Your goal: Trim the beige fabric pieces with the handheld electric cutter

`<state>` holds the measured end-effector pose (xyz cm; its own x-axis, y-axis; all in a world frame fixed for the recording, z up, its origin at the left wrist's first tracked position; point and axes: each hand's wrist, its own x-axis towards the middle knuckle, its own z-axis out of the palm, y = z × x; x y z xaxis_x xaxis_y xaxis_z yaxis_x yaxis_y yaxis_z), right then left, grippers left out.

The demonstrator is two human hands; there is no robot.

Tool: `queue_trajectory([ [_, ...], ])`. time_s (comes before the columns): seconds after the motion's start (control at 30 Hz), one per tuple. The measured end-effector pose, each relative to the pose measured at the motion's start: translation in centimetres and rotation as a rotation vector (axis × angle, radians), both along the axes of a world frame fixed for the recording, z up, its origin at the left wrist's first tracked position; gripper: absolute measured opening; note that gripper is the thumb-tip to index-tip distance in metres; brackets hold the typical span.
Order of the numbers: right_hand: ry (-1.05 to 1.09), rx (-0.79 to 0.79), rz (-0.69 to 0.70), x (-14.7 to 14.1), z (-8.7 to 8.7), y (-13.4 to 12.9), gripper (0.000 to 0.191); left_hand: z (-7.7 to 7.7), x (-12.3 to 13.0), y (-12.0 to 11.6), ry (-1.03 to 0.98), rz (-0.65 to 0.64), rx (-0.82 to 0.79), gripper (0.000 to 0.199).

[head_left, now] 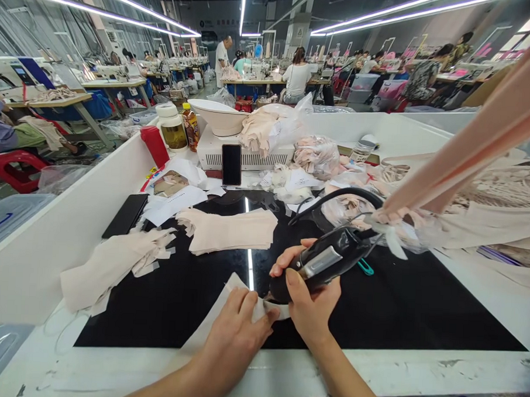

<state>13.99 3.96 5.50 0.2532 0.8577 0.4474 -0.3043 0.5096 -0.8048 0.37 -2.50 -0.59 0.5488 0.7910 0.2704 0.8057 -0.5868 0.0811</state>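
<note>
Two hands work over one glossy black sheet point(418, 304), the landmark here. The right hand point(315, 306) is wrapped firmly around one corded handheld electric trimmer point(328, 257), its nose pointing down above the sheet's near middle. The left hand point(237, 326), fingers curled and thumb drawn in, pinches one pale cloth piece point(213, 316), which lies across the sheet's near edge, right by the trimmer's nose; whether the two touch is hidden.

Two stacks of cut fabric show: one stack point(231, 231) on the sheet toward its far side, another stack point(106, 265) overlapping its left edge. Their layers are too fine to count. One teal pin point(366, 267) lies on the sheet, right of centre. One flat black case point(126, 216) sits at its far-left corner.

Beyond the sheet's far edge stand one smartphone point(232, 165), one white vented box point(214, 158) topped by one white basin point(218, 117), one lidded jar point(171, 127), one drink bottle point(190, 127) and one red cylinder point(154, 147).
</note>
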Motion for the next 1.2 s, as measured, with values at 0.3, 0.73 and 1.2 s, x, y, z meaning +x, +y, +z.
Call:
queue_trajectory([
  [0.3,0.05,0.005,0.03,0.0,0.1,0.2,0.038,0.2,0.0,0.0,0.033,-0.001,0.008,0.047],
  [0.73,0.012,-0.036,0.036,-0.6,0.0,0.2,0.035,0.2,0.1,0.1,0.057,-0.005,0.06,0.038],
  [1.2,-0.247,-0.143,-0.297,5.3,-2.2,1.3,0.056,-2.8,-1.1,4.6,-0.099,-0.048,0.245,0.014],
])
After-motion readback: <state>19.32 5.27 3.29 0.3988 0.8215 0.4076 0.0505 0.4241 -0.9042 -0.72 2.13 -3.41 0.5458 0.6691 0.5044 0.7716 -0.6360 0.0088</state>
